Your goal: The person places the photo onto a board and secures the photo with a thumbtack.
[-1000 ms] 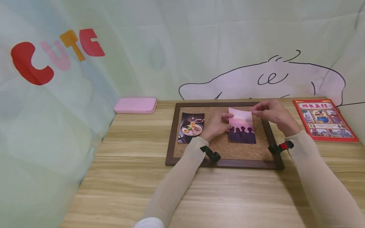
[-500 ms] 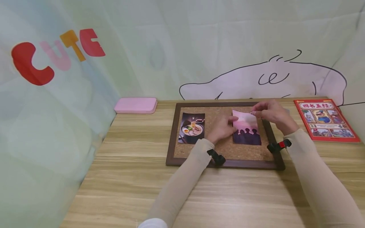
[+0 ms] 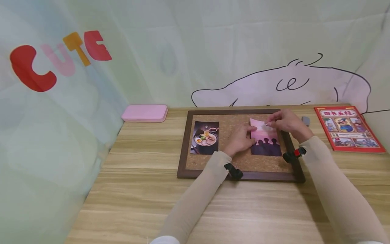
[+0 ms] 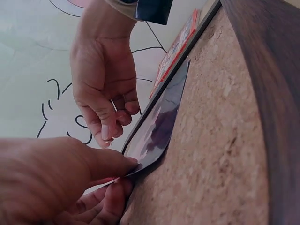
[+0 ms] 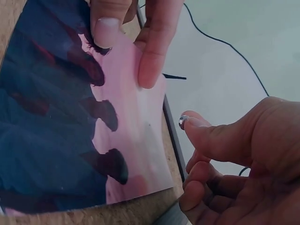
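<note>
A rectangular cork board point(image 3: 240, 159) lies flat on the table point(image 3: 140, 176), a pale wood-grain surface. The board has a granular brown cork field inside a smooth dark wooden frame.

Two glossy photo cards rest on the cork. The ramen photo point(image 3: 204, 137) sits at the board's left part, flat, long axis running away from the person. The silhouette photo point(image 3: 265, 138), pink sky above dark figures, sits at the board's right part, just inside the right frame rail. Its long axis also runs from the near edge to the far edge, with the pink end pointing away from the person. In the left wrist view the card is not fully flat: its left edge bows up off the cork.

The left hand point(image 3: 240, 137) holds the silhouette photo at its left edge. Its fingers point(image 4: 105, 161) are curled and pinch that edge, thumb on top.

The right hand point(image 3: 284, 121) is over the card's far right corner. Its fingers are closed in a pinch on a small push pin point(image 5: 183, 121), metallic and round-headed, held between thumb and forefinger just above the pink area. Whether the pin touches the card cannot be told.

Beside the board on the table: a flat pink rectangular case point(image 3: 144, 112) with rounded corners to the far left, a red-covered book point(image 3: 347, 128) to the right, and a small grey object point(image 3: 305, 120) between board and book.
</note>
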### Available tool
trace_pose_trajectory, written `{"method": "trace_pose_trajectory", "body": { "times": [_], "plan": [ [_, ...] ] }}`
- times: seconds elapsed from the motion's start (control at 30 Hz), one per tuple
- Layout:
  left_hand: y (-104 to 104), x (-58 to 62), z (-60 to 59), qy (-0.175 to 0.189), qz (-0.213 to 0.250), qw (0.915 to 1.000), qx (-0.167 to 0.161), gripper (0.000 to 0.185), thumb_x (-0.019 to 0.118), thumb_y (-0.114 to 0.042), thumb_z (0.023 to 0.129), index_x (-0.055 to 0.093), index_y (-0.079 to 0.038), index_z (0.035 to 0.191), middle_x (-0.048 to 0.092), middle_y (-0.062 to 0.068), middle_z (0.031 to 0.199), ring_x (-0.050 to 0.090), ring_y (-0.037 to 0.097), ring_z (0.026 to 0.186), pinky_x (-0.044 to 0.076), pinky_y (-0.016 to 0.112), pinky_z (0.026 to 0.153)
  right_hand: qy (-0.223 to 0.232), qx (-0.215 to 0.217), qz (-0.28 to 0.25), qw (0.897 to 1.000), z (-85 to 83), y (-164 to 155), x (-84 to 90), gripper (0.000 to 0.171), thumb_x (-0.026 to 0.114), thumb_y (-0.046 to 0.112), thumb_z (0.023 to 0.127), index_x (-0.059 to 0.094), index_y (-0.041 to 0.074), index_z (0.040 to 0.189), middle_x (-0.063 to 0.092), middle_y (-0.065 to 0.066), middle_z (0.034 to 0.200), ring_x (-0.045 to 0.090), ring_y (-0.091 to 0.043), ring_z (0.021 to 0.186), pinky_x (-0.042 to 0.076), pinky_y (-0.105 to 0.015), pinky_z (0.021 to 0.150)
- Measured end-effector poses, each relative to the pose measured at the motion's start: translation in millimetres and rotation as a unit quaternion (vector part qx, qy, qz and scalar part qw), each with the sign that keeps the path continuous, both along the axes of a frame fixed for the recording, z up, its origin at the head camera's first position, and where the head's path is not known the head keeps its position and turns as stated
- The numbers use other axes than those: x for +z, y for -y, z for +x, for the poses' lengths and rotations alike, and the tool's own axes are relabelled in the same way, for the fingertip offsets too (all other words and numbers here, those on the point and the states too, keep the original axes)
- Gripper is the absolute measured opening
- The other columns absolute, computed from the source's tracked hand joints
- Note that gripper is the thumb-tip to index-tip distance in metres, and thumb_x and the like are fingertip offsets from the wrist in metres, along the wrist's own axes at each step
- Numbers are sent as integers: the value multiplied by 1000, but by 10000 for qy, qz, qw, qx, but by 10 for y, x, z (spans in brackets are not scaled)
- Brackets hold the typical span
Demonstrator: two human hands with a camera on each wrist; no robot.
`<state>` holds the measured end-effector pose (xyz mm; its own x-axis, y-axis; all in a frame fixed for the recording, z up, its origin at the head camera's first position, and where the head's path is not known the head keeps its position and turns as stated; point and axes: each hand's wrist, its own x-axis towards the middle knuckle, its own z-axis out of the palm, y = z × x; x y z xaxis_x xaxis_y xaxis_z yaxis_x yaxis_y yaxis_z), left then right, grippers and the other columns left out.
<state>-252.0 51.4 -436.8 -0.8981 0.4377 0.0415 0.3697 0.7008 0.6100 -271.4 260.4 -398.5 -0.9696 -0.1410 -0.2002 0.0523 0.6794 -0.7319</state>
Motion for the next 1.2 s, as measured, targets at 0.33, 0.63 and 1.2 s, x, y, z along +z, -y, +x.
{"method": "trace_pose_trajectory", "body": {
  "times": [0.33, 0.63, 1.2],
  "plan": [
    [-4, -3, 29, 115, 6, 9999, 95, 46, 75, -21, 90, 66, -17, 134, 58, 1, 107, 51, 12, 92, 39, 24, 79, -136, 203, 290, 9993, -115, 61, -90, 26, 69, 13, 93, 71, -7, 110, 65, -12, 95, 49, -22, 81, 40, -32, 66],
    [-7, -24, 40, 145, 41, 9998, 125, 45, 76, -23, 90, 66, -17, 134, 56, -2, 97, 51, 10, 87, 38, 21, 72, -58, 207, 394, 9990, -169, 98, -151, 20, 69, 14, 93, 73, -4, 103, 60, -7, 85, 47, -23, 80, 37, -33, 66],
    [9, -21, 20, 247, 182, 9995, 42, 45, 75, -20, 90, 67, -15, 134, 58, -2, 92, 52, 10, 84, 39, 19, 69, 119, 57, 529, 9985, -223, 158, -127, 18, 67, 12, 90, 69, -1, 101, 57, -13, 97, 47, -25, 84, 35, -34, 69]
  ]
}}
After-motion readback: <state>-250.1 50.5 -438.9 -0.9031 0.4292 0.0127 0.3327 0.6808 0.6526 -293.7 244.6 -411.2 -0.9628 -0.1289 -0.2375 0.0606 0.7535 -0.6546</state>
